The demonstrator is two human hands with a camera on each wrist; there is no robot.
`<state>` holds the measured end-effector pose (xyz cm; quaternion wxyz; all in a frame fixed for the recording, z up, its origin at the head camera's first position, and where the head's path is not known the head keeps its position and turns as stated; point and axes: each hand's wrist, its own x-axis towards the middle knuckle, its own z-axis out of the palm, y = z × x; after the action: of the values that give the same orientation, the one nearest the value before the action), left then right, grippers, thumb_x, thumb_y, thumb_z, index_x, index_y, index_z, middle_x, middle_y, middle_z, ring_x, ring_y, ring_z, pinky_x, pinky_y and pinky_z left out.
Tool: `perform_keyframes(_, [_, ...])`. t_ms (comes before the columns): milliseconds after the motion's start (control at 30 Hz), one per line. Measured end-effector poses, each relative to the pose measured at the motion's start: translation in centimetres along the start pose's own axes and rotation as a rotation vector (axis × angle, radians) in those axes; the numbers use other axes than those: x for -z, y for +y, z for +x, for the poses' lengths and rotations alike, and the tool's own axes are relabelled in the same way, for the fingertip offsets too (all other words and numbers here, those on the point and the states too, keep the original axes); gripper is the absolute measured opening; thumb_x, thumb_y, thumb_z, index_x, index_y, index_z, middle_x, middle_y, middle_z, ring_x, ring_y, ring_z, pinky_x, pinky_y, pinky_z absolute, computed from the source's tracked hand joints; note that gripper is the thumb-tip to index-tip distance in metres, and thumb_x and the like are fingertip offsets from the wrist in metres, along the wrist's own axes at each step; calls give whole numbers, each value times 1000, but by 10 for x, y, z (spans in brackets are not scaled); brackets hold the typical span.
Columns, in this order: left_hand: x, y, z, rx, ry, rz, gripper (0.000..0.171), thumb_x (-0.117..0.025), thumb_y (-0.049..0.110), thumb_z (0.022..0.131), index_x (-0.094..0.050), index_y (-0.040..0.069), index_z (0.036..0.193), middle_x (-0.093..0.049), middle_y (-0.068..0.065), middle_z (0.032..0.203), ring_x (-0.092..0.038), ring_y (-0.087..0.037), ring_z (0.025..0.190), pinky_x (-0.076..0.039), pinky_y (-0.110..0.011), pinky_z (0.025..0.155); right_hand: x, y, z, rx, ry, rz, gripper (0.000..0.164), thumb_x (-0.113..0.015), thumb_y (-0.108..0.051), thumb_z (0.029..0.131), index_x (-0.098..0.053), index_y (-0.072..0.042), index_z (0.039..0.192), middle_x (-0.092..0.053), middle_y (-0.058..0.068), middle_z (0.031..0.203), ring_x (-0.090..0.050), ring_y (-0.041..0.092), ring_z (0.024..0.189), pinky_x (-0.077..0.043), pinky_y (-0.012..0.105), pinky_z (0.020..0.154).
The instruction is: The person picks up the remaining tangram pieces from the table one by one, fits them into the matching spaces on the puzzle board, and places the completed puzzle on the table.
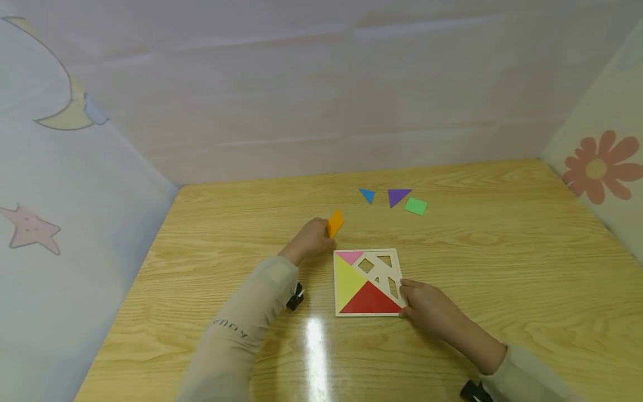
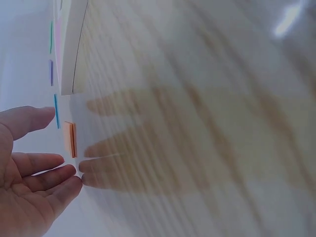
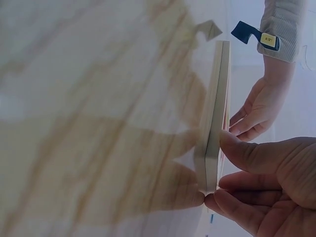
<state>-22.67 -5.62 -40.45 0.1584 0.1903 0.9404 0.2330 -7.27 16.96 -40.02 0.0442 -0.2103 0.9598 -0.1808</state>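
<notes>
On the table lies a square tangram board (image 1: 365, 250) with pink, yellow and red pieces (image 1: 370, 300) set in it and several cut-out holes on its right side. My right hand (image 1: 431, 308) pinches the board's lower right edge, its thumb (image 3: 247, 154) at the top side and fingers along the edge. Beyond the board's upper left corner, my left hand (image 1: 312, 237) reaches to an orange parallelogram (image 1: 335, 223). In the left wrist view, the thumb and fingers stand apart, with the orange piece (image 2: 70, 139) just past the fingertips.
Behind the board lie a small blue triangle (image 1: 368, 195), a purple triangle (image 1: 398, 196) and a green square (image 1: 416, 206). A cloth-covered wall (image 1: 321, 111) rises at the table's back edge, with printed walls on both sides.
</notes>
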Motion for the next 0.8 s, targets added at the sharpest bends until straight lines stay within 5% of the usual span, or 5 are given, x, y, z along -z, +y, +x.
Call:
perform_keyframes(400, [0,2,8,-29,25,45,12,-61,12,77,-54,3,81,-49,-5,83,-44,-17,72,-40,-27,66,-1,0,-1,-15,-5,-5,26,-70,-11,67,-45,-11,62,-57,23,101,-53,35,95,-46,40,73])
perform_keyframes(800, [-6,7,16,4,76,231,30,-59,16,80,-55,-4,102,-46,-11,91,-43,-20,80,-42,-27,72,0,0,0,-2,2,-6,32,-71,-13,66,-41,-12,59,-56,24,101,-54,35,93,-44,32,61])
